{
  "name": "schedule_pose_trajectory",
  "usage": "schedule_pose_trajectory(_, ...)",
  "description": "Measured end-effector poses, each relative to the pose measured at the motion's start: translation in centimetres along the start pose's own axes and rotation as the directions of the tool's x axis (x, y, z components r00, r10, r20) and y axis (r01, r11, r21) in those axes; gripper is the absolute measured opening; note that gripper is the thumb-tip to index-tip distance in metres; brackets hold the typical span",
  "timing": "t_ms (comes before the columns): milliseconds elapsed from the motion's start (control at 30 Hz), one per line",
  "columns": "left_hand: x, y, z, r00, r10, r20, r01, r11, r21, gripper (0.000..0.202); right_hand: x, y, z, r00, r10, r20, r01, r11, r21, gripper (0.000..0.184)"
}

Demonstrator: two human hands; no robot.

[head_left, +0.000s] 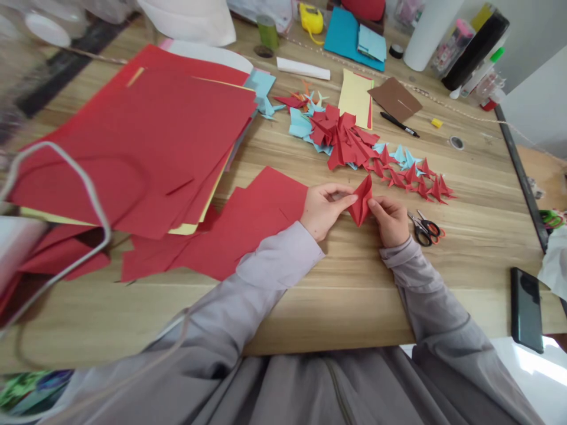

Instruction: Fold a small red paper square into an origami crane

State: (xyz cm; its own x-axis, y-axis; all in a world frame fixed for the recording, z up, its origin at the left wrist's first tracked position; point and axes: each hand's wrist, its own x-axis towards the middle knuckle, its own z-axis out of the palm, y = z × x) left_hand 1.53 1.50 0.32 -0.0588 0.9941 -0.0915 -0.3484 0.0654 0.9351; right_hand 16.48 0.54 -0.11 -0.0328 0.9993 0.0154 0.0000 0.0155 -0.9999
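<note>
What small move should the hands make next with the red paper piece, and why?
Probably press the folded red paper flat on the table: the left hand and right hand pinch it from either side, and it stands up, part-open.

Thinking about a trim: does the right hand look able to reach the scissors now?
Probably yes: the scissors lie just beside the right hand, nothing between, though it and the left hand pinch the folded red paper.

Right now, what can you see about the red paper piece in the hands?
The red paper piece is thin, matte paper folded into a narrow pointed shape with sharp creases. It is held tilted over the wooden table, pinched by the fingers of the left hand and the right hand.
</note>
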Motion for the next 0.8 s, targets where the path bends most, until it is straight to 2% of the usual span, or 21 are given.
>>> schedule_pose_trajectory(200,-0.1,0.0,0.1,0.996,-0.046,0.079,0.048,0.998,-0.03,0.028,-0.1,-0.7,0.3,0.998,0.007,-0.064,-0.009,0.999,-0.034,0.031)
schedule_pose_trajectory(300,-0.2,-0.1,0.1,0.99,-0.058,0.127,0.063,0.997,-0.034,0.033,-0.2,-0.7,0.3,0.999,0.009,-0.039,-0.01,0.999,-0.042,0.03)
schedule_pose_trajectory(500,-0.2,0.0,0.1,0.992,-0.059,0.114,0.06,0.998,-0.008,0.028,-0.5,-0.7,0.3,1.0,0.004,-0.003,-0.004,1.0,0.002,0.023)
schedule_pose_trajectory(667,-0.4,0.2,0.2,0.987,-0.059,0.146,0.062,0.998,-0.017,0.032,-0.5,-1.0,0.4,0.998,0.062,0.026,-0.062,0.998,0.003,0.026)
schedule_pose_trajectory(800,-0.6,0.5,0.2,0.985,-0.039,0.17,0.035,0.999,0.027,0.028,-0.6,-1.2,0.4,0.997,0.056,0.048,-0.056,0.998,-0.012,0.028)
